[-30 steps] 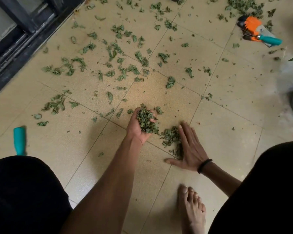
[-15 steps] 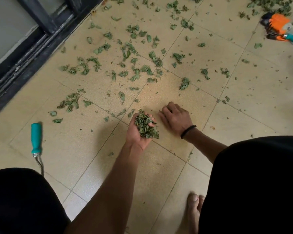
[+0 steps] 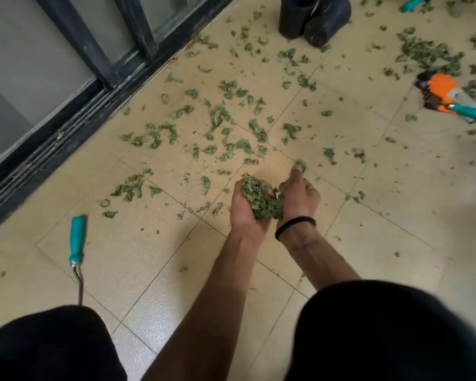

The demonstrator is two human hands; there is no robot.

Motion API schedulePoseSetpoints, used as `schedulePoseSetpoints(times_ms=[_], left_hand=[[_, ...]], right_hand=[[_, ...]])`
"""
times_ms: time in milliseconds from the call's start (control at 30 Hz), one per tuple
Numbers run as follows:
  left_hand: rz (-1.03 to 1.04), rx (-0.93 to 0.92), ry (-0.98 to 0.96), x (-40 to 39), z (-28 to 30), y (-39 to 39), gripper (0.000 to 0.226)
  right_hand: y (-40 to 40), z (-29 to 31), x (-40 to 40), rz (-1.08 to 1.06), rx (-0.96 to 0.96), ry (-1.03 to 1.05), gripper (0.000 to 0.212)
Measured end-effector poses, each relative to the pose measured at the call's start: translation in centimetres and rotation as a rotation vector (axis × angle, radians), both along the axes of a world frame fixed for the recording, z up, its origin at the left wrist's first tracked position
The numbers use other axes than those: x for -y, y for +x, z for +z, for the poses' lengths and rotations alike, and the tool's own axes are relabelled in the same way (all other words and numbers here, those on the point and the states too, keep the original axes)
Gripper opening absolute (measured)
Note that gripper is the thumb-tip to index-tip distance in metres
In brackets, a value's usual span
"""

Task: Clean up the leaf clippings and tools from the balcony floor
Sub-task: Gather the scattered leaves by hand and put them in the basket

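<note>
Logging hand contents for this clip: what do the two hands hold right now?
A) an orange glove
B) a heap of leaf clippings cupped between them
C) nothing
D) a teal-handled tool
B: the left hand and right hand are cupped together around a heap of leaf clippings, while the teal-handled tool lies untouched on the floor.

Two hands (image 3: 275, 204), three teal-handled tools (image 3: 77, 239) (one partly cropped), two black pots (image 3: 313, 16)

The right hand (image 3: 300, 199), flat on the floor (image 3: 149, 251) a second ago, has lifted and now closes beside the left hand (image 3: 248, 213). Both hands cup one larger heap of leaf clippings (image 3: 261, 199) clear of the floor.
</note>
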State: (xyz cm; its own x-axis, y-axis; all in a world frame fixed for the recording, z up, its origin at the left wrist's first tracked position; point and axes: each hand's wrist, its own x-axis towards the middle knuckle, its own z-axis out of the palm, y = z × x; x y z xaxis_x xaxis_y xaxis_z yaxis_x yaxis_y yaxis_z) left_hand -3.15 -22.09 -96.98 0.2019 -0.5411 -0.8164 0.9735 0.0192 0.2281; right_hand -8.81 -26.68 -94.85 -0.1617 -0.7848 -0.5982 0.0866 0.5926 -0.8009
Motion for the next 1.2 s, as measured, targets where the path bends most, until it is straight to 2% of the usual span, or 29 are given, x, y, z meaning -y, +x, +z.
schedulePoseSetpoints(times_ms=[100,167,333,400,500,600,767,867,967,1200], left_hand=[[-0.066,-0.007,-0.061,0.9,6.7,-0.9,0.043],[-0.067,-0.002,-0.077,1.0,11.9,-1.1,0.044],[-0.105,0.176,-0.051,-1.4,25.5,-1.4,0.050],[-0.132,0.293,0.000,-2.7,31.3,-1.5,0.045],[-0.151,0.400,0.029,-5.9,42.5,-1.1,0.024],[-0.179,0.467,0.009,-9.4,53.7,-0.6,0.024],[-0.141,0.553,-0.020,-16.1,68.4,0.1,0.023],[-0.118,0.570,0.004,-21.4,74.0,0.4,0.023],[-0.057,0.553,0.029,-27.3,76.8,0.4,0.022],[0.090,0.551,0.137,-42.5,77.4,1.0,0.023]], right_hand=[[0.9,5.6,-0.9,0.010,-0.094,-0.176,0.034],[0.7,10.6,-1.3,0.034,-0.120,-0.222,0.038],[0.0,25.2,-4.0,0.033,-0.059,-0.280,0.038],[0.1,31.2,-5.9,0.000,-0.031,-0.302,0.039],[0.4,41.7,-9.2,-0.012,0.016,-0.308,0.041],[0.9,51.6,-12.7,-0.027,0.029,-0.351,0.040],[1.8,64.8,-19.0,-0.010,0.044,-0.382,0.041],[2.2,70.4,-24.1,0.036,0.031,-0.351,0.042],[2.4,73.1,-29.9,0.088,0.048,-0.321,0.039],[3.2,74.6,-45.1,0.205,0.096,-0.211,0.035]])
